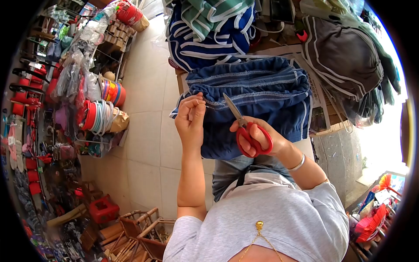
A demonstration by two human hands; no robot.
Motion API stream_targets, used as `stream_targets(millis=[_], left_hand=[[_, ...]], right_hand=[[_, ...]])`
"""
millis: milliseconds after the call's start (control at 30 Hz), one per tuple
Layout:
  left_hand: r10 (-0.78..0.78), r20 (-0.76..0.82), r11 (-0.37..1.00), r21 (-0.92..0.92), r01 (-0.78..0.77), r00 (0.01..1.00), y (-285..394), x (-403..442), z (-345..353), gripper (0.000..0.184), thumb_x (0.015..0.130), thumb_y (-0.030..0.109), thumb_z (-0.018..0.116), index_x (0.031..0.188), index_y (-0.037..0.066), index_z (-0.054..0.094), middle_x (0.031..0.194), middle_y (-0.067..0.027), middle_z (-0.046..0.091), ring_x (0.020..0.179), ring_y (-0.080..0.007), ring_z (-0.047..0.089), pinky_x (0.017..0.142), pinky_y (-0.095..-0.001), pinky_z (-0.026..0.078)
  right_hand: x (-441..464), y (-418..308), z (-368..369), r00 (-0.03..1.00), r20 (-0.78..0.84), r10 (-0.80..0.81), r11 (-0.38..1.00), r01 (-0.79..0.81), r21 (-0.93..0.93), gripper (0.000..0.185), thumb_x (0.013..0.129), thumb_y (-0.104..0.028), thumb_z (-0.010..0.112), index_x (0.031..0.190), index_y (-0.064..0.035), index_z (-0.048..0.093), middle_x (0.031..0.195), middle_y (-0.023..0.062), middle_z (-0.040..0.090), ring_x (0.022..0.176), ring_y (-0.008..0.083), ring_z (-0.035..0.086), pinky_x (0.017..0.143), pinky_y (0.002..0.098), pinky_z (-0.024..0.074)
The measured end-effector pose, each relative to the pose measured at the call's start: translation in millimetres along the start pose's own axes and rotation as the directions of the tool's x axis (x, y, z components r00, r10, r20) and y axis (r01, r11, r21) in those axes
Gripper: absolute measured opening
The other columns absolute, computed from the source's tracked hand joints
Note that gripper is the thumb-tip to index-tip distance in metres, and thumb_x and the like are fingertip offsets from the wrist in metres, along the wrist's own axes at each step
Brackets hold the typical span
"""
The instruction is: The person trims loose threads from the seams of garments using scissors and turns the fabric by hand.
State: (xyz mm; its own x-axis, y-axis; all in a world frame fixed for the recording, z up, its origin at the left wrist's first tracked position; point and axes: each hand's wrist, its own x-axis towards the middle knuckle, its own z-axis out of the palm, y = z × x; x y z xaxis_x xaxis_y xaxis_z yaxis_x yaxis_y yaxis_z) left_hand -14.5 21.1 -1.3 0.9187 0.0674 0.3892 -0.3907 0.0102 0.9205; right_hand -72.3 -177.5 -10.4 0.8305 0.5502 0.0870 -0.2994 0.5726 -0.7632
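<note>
My right hand (257, 137) grips a pair of scissors (234, 107) by its red handles, with the metal blades pointing up and left. Those blades look closed or nearly so, and their tip lies over a blue garment (262, 109) with white stitching and white trim. The garment is spread over my lap and the work surface, its gathered waistband toward the far side. At its left edge my left hand (190, 115) is closed with fingertips pinched together. What sits between those fingertips is too small to make out.
Striped blue clothing (209, 50) and green clothing (209, 17) are piled beyond the garment. A dark grey garment (342, 56) lies at right on cardboard. Shelves of goods, a red bucket (89, 115) and coiled hose (104, 117) line the left. Wooden stools (139, 231) stand at lower left.
</note>
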Motion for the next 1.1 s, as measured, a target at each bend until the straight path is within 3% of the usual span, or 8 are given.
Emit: stream_targets(millis=[67, 133, 167, 200, 300, 733, 900, 1100], left_hand=[[0.072, 0.003, 0.996, 0.046, -0.073, 0.997, -4.5, -3.4, 0.1, 0.009, 0.088, 0.007, 0.065, 0.091, 0.0, 0.062, 0.101, -0.0096, 0.062, 0.107, -0.0231, 0.058, 0.092, -0.0326, 0.046], [0.146, 0.01, 0.985, 0.092, -0.146, 0.989, -6.2, -5.2, -1.0, 0.008, 0.086, 0.005, 0.066, 0.091, -0.001, 0.063, 0.102, -0.0097, 0.062, 0.106, -0.023, 0.059, 0.089, -0.0323, 0.048], [0.229, 0.067, 0.935, 0.262, -0.238, 0.971, -6.1, -5.3, -3.2, 0.008, 0.084, 0.004, 0.068, 0.09, 0.0, 0.065, 0.102, -0.0103, 0.062, 0.105, -0.0249, 0.061, 0.089, -0.0334, 0.048], [0.297, 0.138, 0.847, 0.418, -0.328, 0.945, -6.2, -5.8, -4.8, 0.009, 0.081, 0.002, 0.07, 0.09, 0.001, 0.066, 0.102, -0.011, 0.063, 0.103, -0.0268, 0.062, 0.089, -0.0345, 0.049], [0.352, 0.187, 0.762, 0.512, -0.396, 0.917, -8.0, -7.4, -3.9, 0.013, 0.077, 0.0, 0.072, 0.089, 0.002, 0.068, 0.102, -0.0115, 0.063, 0.104, -0.0293, 0.062, 0.089, -0.0362, 0.049], [0.379, 0.191, 0.609, 0.685, -0.4, 0.905, -12.0, -5.9, 11.4, 0.024, 0.069, 0.002, 0.077, 0.091, 0.004, 0.068, 0.104, -0.0094, 0.061, 0.106, -0.0288, 0.06, 0.088, -0.0361, 0.049], [0.419, 0.223, 0.554, 0.706, -0.442, 0.88, -17.2, -4.1, 9.2, 0.015, 0.075, -0.001, 0.071, 0.088, 0.003, 0.065, 0.103, -0.0097, 0.06, 0.104, -0.0292, 0.059, 0.088, -0.0371, 0.048], [0.394, 0.205, 0.601, 0.68, -0.42, 0.896, -18.5, -4.7, 7.6, 0.012, 0.082, -0.002, 0.06, 0.092, 0.002, 0.055, 0.104, -0.0151, 0.059, 0.102, -0.0342, 0.058, 0.086, -0.0404, 0.047]], right_hand=[[-6.5, -2.7, -2.9, 1.0, 0.022, 0.016, 1.0, -0.015, -0.027, 0.068, 0.088, -0.06, 0.05, 0.115, 0.0026, 0.05, 0.069, 0.0042, 0.055, 0.054, 0.0097, 0.051, 0.051, 0.0218, 0.0421], [-11.2, -2.6, -1.7, 0.993, 0.108, 0.046, 0.984, -0.063, 0.165, 0.069, 0.089, -0.062, 0.045, 0.118, 0.0007, 0.049, 0.073, 0.0061, 0.055, 0.06, 0.0127, 0.051, 0.057, 0.0243, 0.0429], [-11.6, 4.2, -5.1, 0.994, 0.113, 0.008, 0.99, -0.024, 0.137, 0.068, 0.092, -0.062, 0.037, 0.12, -0.0014, 0.048, 0.076, 0.0072, 0.055, 0.066, 0.0155, 0.051, 0.062, 0.0265, 0.0429], [-12.3, 6.5, -6.3, 0.994, 0.113, 0.009, 0.99, -0.025, 0.137, 0.068, 0.092, -0.062, 0.037, 0.12, -0.0014, 0.048, 0.076, 0.0072, 0.055, 0.066, 0.0155, 0.051, 0.062, 0.0265, 0.0429], [-13.7, 9.1, -7.7, 0.995, 0.097, -0.011, 0.988, -0.004, 0.154, 0.065, 0.095, -0.059, 0.032, 0.121, -0.0022, 0.047, 0.076, 0.007, 0.055, 0.069, 0.016, 0.051, 0.063, 0.0266, 0.0427], [-15.0, 10.2, -5.5, 0.999, 0.049, 0.023, 0.99, -0.03, 0.139, 0.059, 0.097, -0.054, 0.031, 0.12, -0.0029, 0.048, 0.074, 0.0061, 0.055, 0.068, 0.0155, 0.052, 0.063, 0.0265, 0.0427], [-15.2, 9.6, -4.8, 1.0, 0.025, 0.01, 0.992, -0.013, 0.126, 0.058, 0.098, -0.053, 0.032, 0.119, -0.002, 0.048, 0.074, 0.0064, 0.056, 0.067, 0.0156, 0.052, 0.063, 0.0257, 0.0426], [-14.2, 7.0, -2.2, 0.999, 0.019, 0.042, 0.993, -0.044, 0.113, 0.057, 0.097, -0.053, 0.037, 0.117, -0.001, 0.049, 0.072, 0.0065, 0.055, 0.063, 0.0139, 0.052, 0.06, 0.0251, 0.043]])
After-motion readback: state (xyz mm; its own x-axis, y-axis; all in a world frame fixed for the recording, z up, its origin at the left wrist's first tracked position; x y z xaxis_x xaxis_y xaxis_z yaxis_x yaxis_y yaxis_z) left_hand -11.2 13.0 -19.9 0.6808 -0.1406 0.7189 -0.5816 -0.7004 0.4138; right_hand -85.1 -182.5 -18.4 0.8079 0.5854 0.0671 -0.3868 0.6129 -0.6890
